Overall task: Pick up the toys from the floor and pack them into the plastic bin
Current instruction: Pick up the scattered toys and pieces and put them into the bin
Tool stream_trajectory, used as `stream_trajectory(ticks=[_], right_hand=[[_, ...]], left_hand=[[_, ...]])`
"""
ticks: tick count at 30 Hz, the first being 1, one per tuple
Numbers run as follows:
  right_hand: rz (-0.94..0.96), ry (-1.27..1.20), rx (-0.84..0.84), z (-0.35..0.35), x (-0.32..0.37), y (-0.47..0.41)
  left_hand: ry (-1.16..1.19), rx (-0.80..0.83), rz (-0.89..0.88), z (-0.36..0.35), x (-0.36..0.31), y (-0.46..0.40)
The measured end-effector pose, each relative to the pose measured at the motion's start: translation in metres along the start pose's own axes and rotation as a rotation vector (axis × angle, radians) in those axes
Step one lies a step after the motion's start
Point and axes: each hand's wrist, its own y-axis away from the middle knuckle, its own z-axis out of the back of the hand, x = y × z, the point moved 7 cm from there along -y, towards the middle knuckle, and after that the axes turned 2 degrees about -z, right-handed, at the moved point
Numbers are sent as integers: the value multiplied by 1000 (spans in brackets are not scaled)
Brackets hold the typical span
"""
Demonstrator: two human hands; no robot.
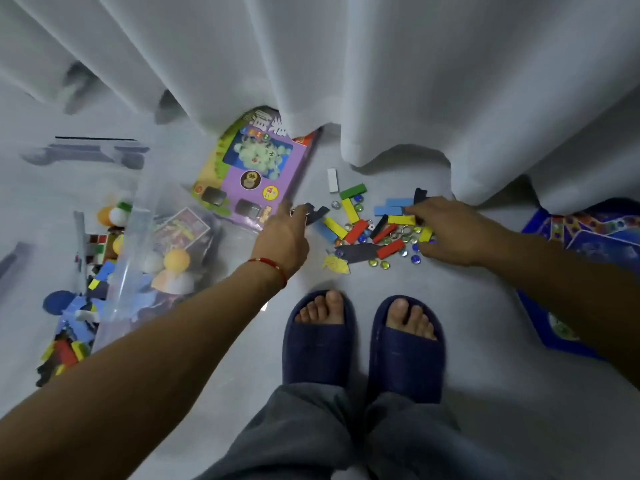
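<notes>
A heap of toys (372, 225) lies on the grey floor ahead of my feet: coloured wooden blocks, glass beads, metal rings and dark flat pieces. My left hand (285, 233) reaches to the heap's left edge, its fingers pinching a dark flat piece (316, 213). My right hand (450, 230) rests on the heap's right side, fingers spread over the blue and yellow blocks, touching them. The clear plastic bin (133, 244) stands at the left, holding balls, blocks and cards.
A purple game box (254, 168) lies partly under the white curtain (346, 71) behind the heap. A blue game board (585, 237) lies on the right. My feet in dark blue slippers (363, 337) stand just before the heap.
</notes>
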Motion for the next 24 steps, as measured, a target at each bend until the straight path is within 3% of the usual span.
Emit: stream_trajectory(ticks=[3,7,13,20,24], right_hand=[[45,-26,-110,-8,6,-19],[134,-101,-267,-7,29,-28],[256,-137,-407,-3,95,-41],[208,9,-399,-29,131,-75],[191,-46,-454,-31,133,-81]], left_hand=[[-350,11,-31,-9,-6,-24],[-511,49,-4,-27,-15,-39],[-230,-23,52,-41,6,-43],[60,-130,161,-48,21,-28],[247,-195,269,-41,26,-17]])
